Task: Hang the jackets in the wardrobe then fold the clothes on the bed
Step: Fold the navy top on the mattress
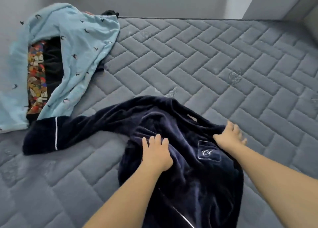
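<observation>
While a dark navy velvet top is lying rumpled across the near middle of the grey quilted mattress, its piped sleeve is trailing out to the left. The left hand is resting on the fabric with curled fingers bunching it, just left of the embroidered chest pocket. The right hand is gripping the garment's right edge, thumb tucked under. Lying at the far left are a light blue bird-print shirt, a multicoloured patterned cloth and something black.
</observation>
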`<move>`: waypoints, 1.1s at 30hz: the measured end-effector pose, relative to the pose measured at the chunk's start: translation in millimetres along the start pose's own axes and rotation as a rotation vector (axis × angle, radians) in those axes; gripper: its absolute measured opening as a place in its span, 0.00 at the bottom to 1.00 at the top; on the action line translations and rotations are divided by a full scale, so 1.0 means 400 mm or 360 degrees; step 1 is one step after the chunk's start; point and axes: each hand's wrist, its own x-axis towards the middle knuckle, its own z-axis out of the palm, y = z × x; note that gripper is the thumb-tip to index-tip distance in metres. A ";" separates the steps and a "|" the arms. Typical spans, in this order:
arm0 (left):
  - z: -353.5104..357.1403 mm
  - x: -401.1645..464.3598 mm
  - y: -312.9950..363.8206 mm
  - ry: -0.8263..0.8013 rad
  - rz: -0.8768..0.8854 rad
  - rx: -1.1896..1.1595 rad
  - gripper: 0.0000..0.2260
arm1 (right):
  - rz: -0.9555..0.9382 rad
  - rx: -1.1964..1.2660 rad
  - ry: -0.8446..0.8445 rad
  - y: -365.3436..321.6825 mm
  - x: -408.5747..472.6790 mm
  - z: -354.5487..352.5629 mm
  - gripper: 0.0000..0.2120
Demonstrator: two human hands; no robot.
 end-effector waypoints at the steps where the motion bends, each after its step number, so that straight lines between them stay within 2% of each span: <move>1: 0.043 -0.005 0.060 -0.0056 0.0034 -0.0053 0.29 | 0.0130 0.0018 -0.0024 0.091 0.002 0.004 0.41; 3: 0.099 -0.002 0.165 0.0012 0.0050 -0.0095 0.26 | 0.0403 0.0209 -0.0110 0.250 0.010 0.020 0.44; 5: 0.111 0.030 0.266 0.0208 0.0096 -0.0033 0.24 | 0.0574 0.0679 -0.0402 0.369 0.020 0.036 0.40; 6: 0.104 0.059 0.320 0.0307 0.0136 -0.0013 0.23 | 0.0532 0.0863 -0.0606 0.411 0.021 0.044 0.33; 8: 0.075 0.130 0.424 0.0374 0.0186 -0.0111 0.25 | 0.0259 0.0853 -0.0928 0.461 0.021 0.075 0.16; 9: 0.061 0.170 0.499 0.0316 0.0203 -0.0243 0.28 | 0.0130 0.0858 -0.0984 0.490 0.025 0.083 0.11; 11: 0.028 0.225 0.544 0.0148 0.0209 -0.0366 0.33 | -0.0032 0.1040 -0.1102 0.465 0.003 0.121 0.08; 12: 0.023 0.251 0.578 0.0088 0.0229 -0.0246 0.33 | -0.0057 0.1201 -0.1167 0.473 0.001 0.130 0.08; 14: 0.022 0.279 0.630 -0.0060 0.0182 0.0128 0.26 | 0.0049 0.1452 -0.1240 0.517 0.009 0.121 0.09; 16: 0.020 0.274 0.669 -0.0171 0.0052 0.0239 0.20 | 0.0205 0.1501 -0.1191 0.586 0.047 0.098 0.09; 18: -0.006 0.256 0.717 -0.0065 -0.0024 0.0117 0.18 | 0.0190 0.1416 -0.0988 0.650 0.106 0.028 0.06; 21: -0.091 0.257 0.824 0.0322 -0.0043 -0.0110 0.19 | -0.0097 0.1083 -0.0275 0.699 0.239 -0.153 0.08; 23: -0.156 0.280 0.901 0.0432 -0.0107 -0.0249 0.24 | -0.0331 0.0861 0.0085 0.721 0.329 -0.278 0.08; 24: -0.181 0.295 0.933 0.0442 -0.0141 -0.0260 0.26 | -0.0410 0.0748 0.0161 0.738 0.371 -0.324 0.07; 26: -0.199 0.328 0.976 0.0447 -0.0271 -0.0144 0.26 | -0.0427 0.0531 0.0132 0.786 0.434 -0.363 0.04; 27: -0.190 0.341 0.990 0.0436 -0.0336 -0.0045 0.27 | -0.0386 0.0411 0.0069 0.815 0.451 -0.356 0.07; 29: -0.134 0.357 1.012 0.0408 -0.0315 0.0131 0.33 | -0.0236 0.0172 -0.0135 0.873 0.451 -0.306 0.23; 31: -0.044 0.365 1.039 0.0367 -0.0037 0.0196 0.36 | 0.0051 0.0160 -0.0417 0.920 0.411 -0.229 0.38; 33: 0.047 0.364 1.074 0.0246 0.0280 0.0188 0.35 | 0.0281 0.0242 -0.0661 0.954 0.366 -0.151 0.40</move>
